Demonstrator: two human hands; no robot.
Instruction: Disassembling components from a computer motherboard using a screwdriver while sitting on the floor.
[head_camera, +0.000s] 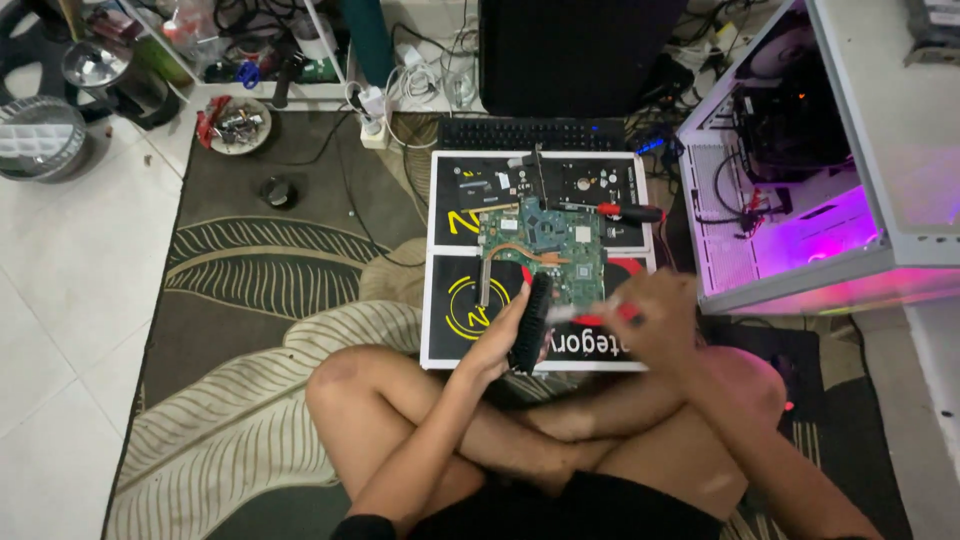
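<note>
1. A person sat cross-legged on a rug (260, 290) with a leaf pattern.
2. The green circuit board (545, 245) lay on a black and white box (460, 300) on the floor, just in front of the knees.
3. The left hand (500, 335) was near the front edge of the circuit board. Its fingers were curled around a black fan part (530, 325) and held it up on its edge.
4. The right hand (655, 315) was just beside the fan part, at the front right corner of the circuit board. It was blurry. Its fingers were closed on a small tool (585, 312) that pointed at the fan part.
5. A red and black screwdriver (630, 211) lay at the far right corner of the circuit board.
6. A white computer case (800, 260) with pink light stood to the right of the circuit board.
7. A black keyboard (530, 133) lay behind the circuit board.
</note>
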